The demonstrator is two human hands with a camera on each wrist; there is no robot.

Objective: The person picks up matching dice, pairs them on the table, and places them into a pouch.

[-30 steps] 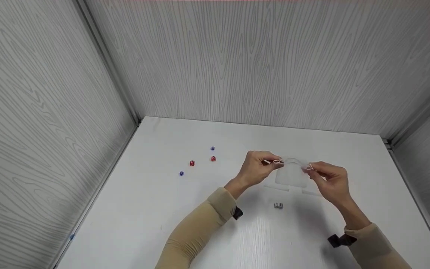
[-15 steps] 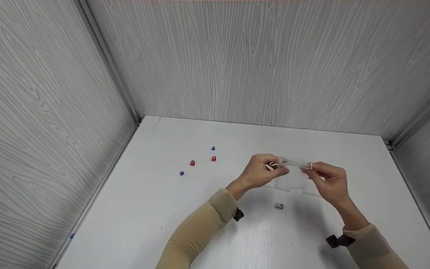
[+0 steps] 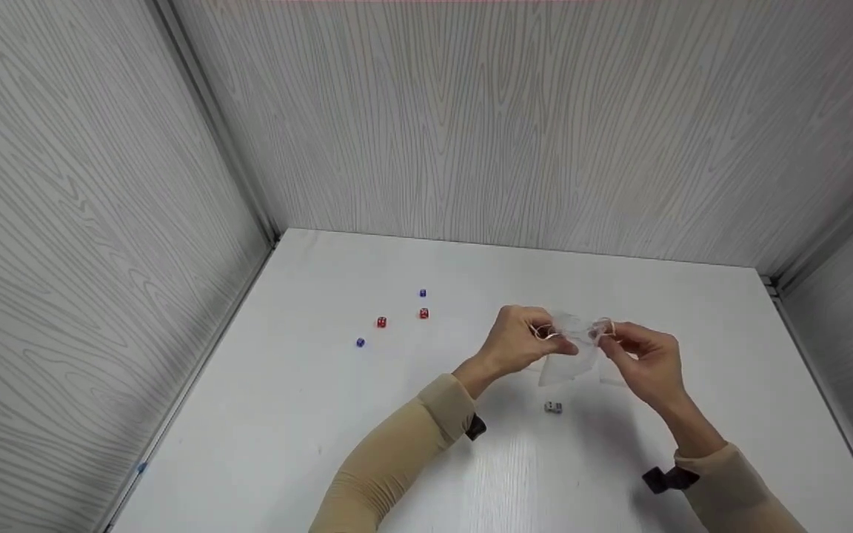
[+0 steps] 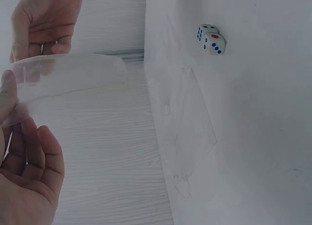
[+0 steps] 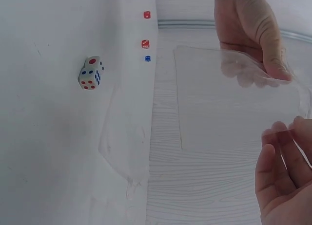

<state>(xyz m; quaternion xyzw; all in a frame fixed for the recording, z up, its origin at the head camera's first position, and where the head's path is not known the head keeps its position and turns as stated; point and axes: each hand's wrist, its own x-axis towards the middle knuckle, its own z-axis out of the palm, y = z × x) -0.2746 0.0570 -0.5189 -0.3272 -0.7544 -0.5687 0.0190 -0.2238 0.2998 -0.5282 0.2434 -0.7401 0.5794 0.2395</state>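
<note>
A small clear drawstring bag [image 3: 569, 365] hangs between my two hands above the table, its thin white cords looped near the fingers. My left hand [image 3: 517, 342] pinches one side of its mouth, thumb on the near face. On the opposite side, my right hand [image 3: 645, 360] pinches the top edge and cord between thumb and fingertips. The right wrist view shows the bag's body [image 5: 219, 98] flat and see-through, with nothing visible inside. Two white dice [image 3: 553, 407] sit side by side on the table, nearer me than the bag.
Further clear bags [image 4: 190, 132] lie flat on the white table [image 3: 367, 429], behind and below the hands. Toward the back left are two red dice [image 3: 424, 314] and two smaller blue dice [image 3: 360, 343]. Wood-grain panels [image 3: 486, 126] enclose the table's back and sides.
The bag's mouth has gone from stretched in an arch to bunched and narrower, and its body now tilts. My right hand has shifted slightly left, closer to the left hand. The dice stay put.
</note>
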